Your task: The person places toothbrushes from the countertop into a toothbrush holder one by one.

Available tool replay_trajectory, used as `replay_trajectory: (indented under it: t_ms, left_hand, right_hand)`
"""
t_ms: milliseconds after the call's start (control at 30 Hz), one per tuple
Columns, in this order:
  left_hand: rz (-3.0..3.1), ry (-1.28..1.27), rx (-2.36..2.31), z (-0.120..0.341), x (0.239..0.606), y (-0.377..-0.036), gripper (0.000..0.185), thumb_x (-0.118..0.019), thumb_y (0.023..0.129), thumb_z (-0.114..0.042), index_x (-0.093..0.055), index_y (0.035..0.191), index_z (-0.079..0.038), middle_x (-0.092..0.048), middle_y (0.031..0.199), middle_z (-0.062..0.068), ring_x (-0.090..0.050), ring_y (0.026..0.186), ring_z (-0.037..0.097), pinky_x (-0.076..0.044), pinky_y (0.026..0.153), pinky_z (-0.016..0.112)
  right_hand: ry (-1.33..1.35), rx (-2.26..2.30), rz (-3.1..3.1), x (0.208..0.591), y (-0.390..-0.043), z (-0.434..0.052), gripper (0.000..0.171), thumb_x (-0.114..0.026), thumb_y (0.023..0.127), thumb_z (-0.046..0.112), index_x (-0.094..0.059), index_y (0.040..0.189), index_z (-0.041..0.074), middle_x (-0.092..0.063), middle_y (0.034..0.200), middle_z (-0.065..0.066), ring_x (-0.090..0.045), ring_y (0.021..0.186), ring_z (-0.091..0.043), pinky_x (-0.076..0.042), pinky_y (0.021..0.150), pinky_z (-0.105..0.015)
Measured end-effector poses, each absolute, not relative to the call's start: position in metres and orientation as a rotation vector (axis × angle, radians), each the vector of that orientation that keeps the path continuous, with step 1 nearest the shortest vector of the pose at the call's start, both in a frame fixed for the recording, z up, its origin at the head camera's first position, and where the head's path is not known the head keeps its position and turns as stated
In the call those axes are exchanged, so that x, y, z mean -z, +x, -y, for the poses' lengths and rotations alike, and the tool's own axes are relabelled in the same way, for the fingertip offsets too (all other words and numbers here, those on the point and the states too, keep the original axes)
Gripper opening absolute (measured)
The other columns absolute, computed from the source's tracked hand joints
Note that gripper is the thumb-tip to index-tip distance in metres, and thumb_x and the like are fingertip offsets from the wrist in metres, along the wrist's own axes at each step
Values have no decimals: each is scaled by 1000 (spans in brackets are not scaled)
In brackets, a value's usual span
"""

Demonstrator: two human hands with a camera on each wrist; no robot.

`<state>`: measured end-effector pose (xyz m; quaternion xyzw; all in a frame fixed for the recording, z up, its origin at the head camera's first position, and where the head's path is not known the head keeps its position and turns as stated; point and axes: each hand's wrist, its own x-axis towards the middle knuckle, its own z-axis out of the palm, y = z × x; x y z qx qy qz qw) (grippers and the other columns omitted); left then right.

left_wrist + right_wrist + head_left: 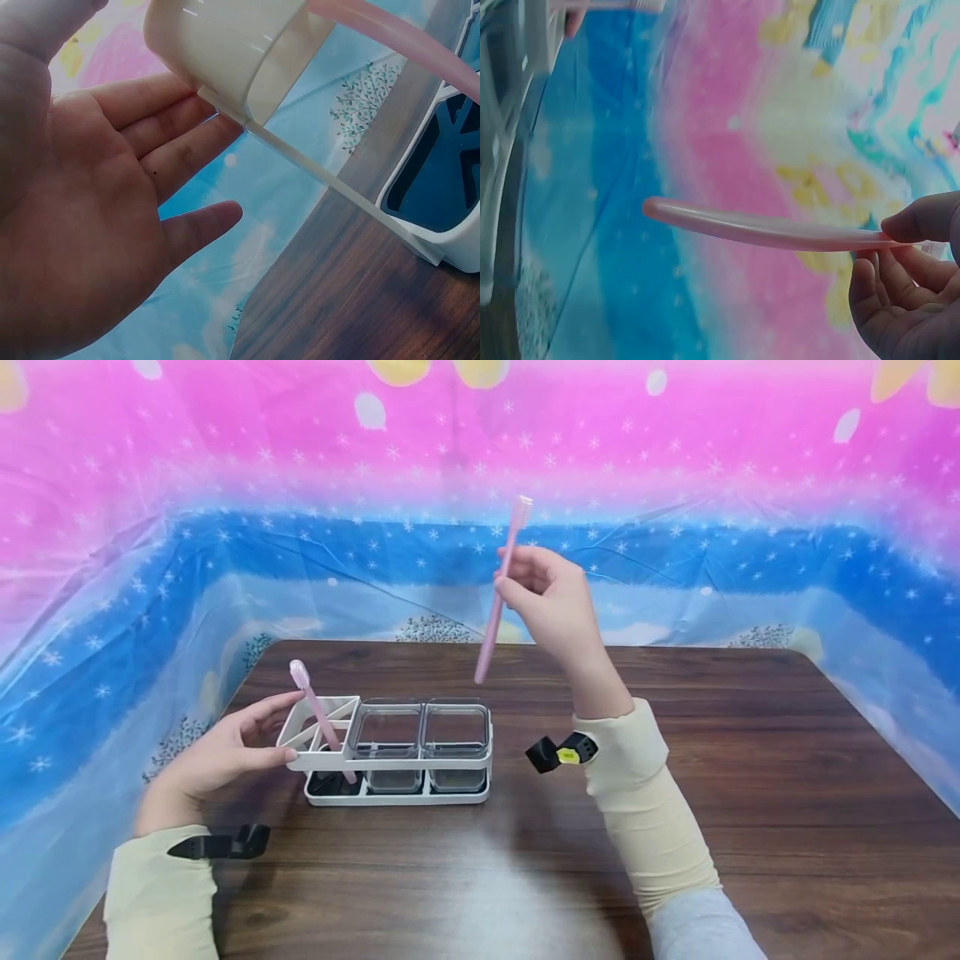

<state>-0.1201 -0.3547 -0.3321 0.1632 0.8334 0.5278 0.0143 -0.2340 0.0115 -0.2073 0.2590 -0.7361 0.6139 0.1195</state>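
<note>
A white toothbrush holder [420,763] with two tiers stands on the table. My left hand [213,747] steadies its left end, thumb at the front corner and fingertips at the back. In the left wrist view the fingers of that hand [97,217] lie nearly straight against the holder wall [214,45]. One pink toothbrush [322,717] leans in the divided left section, bristle end up. Above and behind the holder, my right hand [555,602] pinches a second pink toothbrush [492,631] between thumb and fingers. Its head points up and its handle end [705,221] hangs free.
Two clear square cups [393,779] sit side by side in the holder's middle and right sections. Brown wood-grain covers the table [720,760]. A pink and blue patterned cloth [300,552] hangs around its back and sides.
</note>
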Motion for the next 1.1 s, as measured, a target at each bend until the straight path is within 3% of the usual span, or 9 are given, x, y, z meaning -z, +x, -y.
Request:
replay_trajectory:
  t_ms: [367,900,1100]
  left_hand:
    - [-2608,501,-1644,353,332,-120,68,-64,88,2,-33,149,-5,-62,115,-17,-59,103,-2,-46,82,16]
    - [-2595,503,-1675,353,333,-117,68,-63,86,5,-38,147,-12,-65,109,-14,-61,98,3,-47,80,17]
    - [-2598,480,-1663,352,332,-116,68,-63,87,3,-36,148,-9,-64,111,-16,-60,99,1,-47,80,17]
  right_hand:
    - [999,-1813,2182,200,-203,41,22,-65,90,4,-66,111,-2,-69,100,-14,-66,87,-19,-53,79,-27]
    - [1205,-1648,2210,241,-185,94,20,-65,91,8,-67,109,0,-71,97,-10,-66,83,-10,-50,74,-16]
    - [1239,-1600,2303,257,-186,104,20,-64,91,7,-66,110,-1,-71,98,-10,-66,85,-12,-49,74,-15]
